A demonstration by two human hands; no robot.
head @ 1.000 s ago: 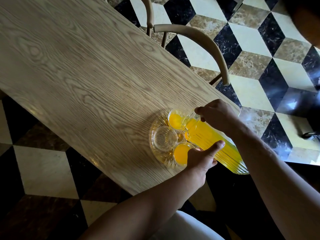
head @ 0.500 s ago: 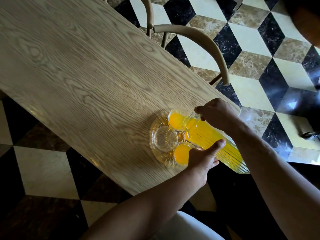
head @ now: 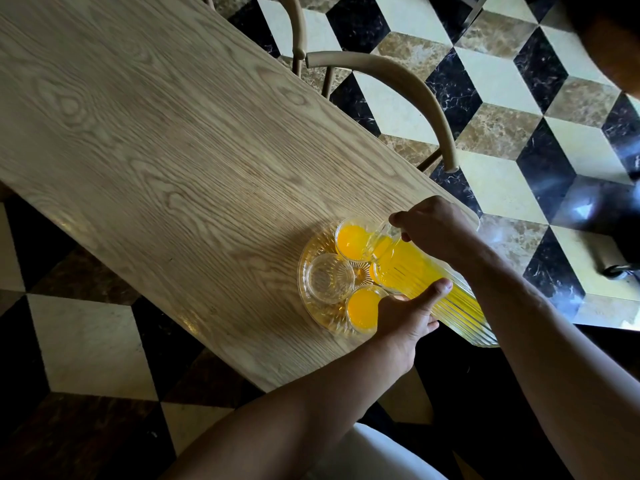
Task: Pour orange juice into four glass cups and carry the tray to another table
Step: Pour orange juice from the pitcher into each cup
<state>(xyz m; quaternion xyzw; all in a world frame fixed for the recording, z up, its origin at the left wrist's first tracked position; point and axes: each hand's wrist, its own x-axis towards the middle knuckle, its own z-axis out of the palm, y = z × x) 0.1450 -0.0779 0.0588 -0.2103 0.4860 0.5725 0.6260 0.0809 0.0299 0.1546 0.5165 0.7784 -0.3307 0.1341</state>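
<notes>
Orange juice (head: 412, 268) inside ribbed glass jug (head: 446, 296), tilted with mouth low over round cut-glass tray (head: 313, 247) near right end of wooden table (head: 166, 140); jug base raised toward person, past table edge. Right hand (head: 434, 230) curled round upper part of jug at handle side, fingers closed on it. Left hand (head: 407, 315) against near side of jug, thumb (head: 438, 289) stretched along ribbed wall, fingers wrapped beneath; holding jug from below. Tray flat on table, close to table's near edge. Four glass cups on tray, set close together: far cup (head: 351, 237) filled with juice, directly under jug mouth; near cup (head: 362, 308) filled with juice, just beside left hand; left cup (head: 329, 277) clear, no juice visible inside; fourth cup (head: 375, 271) largely hidden behind jug, orange showing at visible edge, fill level not determinable. Whether juice flowing from mouth at present: not determinable. Curved wooden chair back (head: 408, 88) beside far edge of table, apart from tray. Floor (head: 502, 74) of black, cream and brown marble tiles in cube pattern. White rounded object (head: 367, 452) at bottom of view, below forearms
</notes>
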